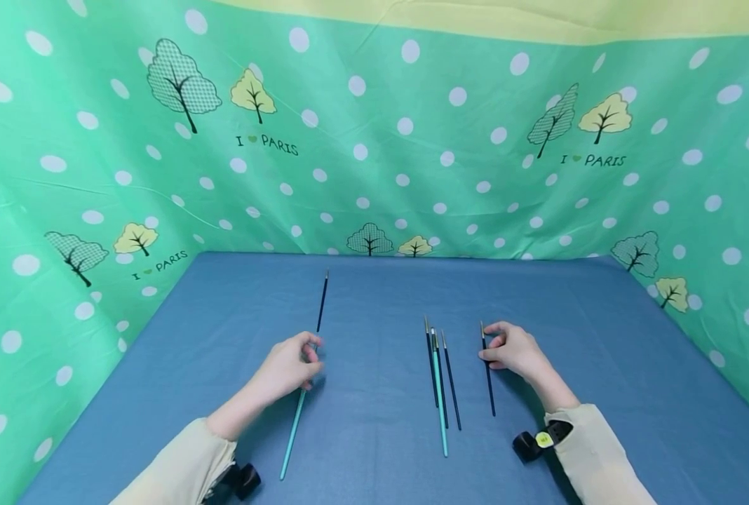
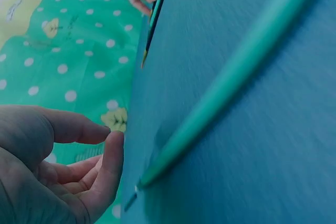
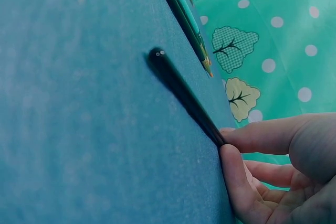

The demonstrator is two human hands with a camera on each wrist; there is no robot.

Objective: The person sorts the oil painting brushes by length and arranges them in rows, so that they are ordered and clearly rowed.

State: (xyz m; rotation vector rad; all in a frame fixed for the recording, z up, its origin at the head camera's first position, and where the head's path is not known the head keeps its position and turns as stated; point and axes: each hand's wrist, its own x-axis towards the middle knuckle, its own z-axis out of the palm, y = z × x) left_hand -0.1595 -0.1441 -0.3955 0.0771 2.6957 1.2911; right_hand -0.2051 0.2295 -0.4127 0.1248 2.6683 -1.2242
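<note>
The left hand (image 1: 289,365) rests on the blue desk (image 1: 374,294), fingers loosely curled beside the teal brush (image 1: 294,431), which runs near-to-far along the desk, a dark brush (image 1: 322,301) continuing beyond it. The left wrist view shows the fingertips (image 2: 113,148) apart from the teal handle, gripping nothing. Between the hands lies a bundle of brushes (image 1: 440,379), parallel. The right hand (image 1: 513,351) pinches a dark brush (image 1: 487,372) lying flat, just left of its palm; the right wrist view shows thumb and finger (image 3: 233,174) closed on the shaft
</note>
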